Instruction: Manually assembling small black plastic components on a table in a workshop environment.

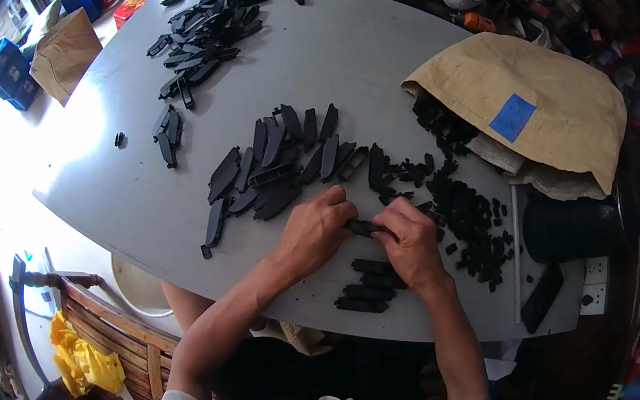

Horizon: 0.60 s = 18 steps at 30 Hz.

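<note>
The fingers of the left hand [315,231] and right hand [410,238] pinch the two ends of one long black plastic strip [366,228], held just above the grey bench [349,57]. A short row of like strips [366,285] lies beneath the right hand, a heap of small black bits [465,216] spills from a brown paper bag [543,99] to the right, and more strips [274,165] are spread beyond the hands.

Grey table [364,46] (sunlit) bears black plastic parts [274,165], paper bag [543,99].
</note>
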Motion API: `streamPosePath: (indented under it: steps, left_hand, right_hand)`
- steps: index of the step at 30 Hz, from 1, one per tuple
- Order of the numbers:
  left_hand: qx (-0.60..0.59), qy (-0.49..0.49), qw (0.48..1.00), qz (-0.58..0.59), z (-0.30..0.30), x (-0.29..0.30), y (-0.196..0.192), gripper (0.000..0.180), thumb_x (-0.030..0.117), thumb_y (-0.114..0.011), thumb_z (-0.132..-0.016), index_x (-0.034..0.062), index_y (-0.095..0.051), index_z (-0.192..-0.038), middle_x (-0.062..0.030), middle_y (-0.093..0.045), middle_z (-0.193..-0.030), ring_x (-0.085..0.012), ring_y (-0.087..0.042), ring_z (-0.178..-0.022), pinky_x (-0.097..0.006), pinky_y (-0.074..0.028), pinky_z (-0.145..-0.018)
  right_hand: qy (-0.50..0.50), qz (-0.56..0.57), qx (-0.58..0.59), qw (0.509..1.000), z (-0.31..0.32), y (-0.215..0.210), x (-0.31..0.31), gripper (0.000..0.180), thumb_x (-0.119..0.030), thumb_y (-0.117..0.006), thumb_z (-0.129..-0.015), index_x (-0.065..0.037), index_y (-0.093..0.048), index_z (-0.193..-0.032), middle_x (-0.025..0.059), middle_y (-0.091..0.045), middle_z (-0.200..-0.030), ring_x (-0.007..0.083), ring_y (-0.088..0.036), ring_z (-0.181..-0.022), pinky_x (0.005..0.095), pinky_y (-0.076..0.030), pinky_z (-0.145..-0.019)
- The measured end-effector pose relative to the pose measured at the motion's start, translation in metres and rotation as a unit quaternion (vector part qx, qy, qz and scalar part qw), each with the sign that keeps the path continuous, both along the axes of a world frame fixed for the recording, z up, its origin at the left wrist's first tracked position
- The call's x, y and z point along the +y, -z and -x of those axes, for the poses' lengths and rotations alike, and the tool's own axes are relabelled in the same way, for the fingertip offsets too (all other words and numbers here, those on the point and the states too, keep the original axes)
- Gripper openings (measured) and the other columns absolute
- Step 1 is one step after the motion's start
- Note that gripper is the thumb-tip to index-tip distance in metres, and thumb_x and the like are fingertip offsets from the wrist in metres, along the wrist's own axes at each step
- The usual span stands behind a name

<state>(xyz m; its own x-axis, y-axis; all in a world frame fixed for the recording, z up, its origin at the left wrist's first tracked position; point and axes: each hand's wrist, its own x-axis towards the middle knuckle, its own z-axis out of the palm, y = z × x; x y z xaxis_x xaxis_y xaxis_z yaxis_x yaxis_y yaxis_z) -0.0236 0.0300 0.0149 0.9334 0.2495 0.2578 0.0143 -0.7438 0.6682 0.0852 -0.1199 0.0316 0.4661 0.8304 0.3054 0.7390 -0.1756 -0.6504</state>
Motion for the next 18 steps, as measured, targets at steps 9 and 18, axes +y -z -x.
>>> streamPosePath:
  steps: [9,18]
  left_hand:
    - [0.015,0.005,1.0,0.007,-0.001,0.0,0.001,0.02,0.007,-0.071,-0.068,0.0028,-0.063,-0.086,-0.0105,-0.054,-0.086,-0.0322,-0.058,-0.079,-0.041,-0.047,-0.065]
    - [0.021,0.026,0.999,0.021,-0.001,-0.01,0.0,0.015,0.004,-0.068,-0.069,0.0008,-0.057,-0.079,-0.0133,-0.054,-0.088,-0.036,-0.058,-0.08,-0.045,-0.047,-0.067]
  right_hand:
    - [-0.034,-0.006,0.005,0.999,-0.004,-0.001,0.0,0.02,0.012,-0.065,-0.067,0.003,-0.06,-0.084,0.0112,-0.054,-0.081,0.0266,-0.058,-0.072,0.0345,-0.047,-0.062]
    - [-0.043,0.15,-0.064,0.986,-0.006,-0.021,-0.004,0.012,0.003,-0.064,-0.077,0.002,-0.052,-0.075,0.0137,-0.051,-0.081,0.0301,-0.057,-0.075,0.0406,-0.045,-0.063]
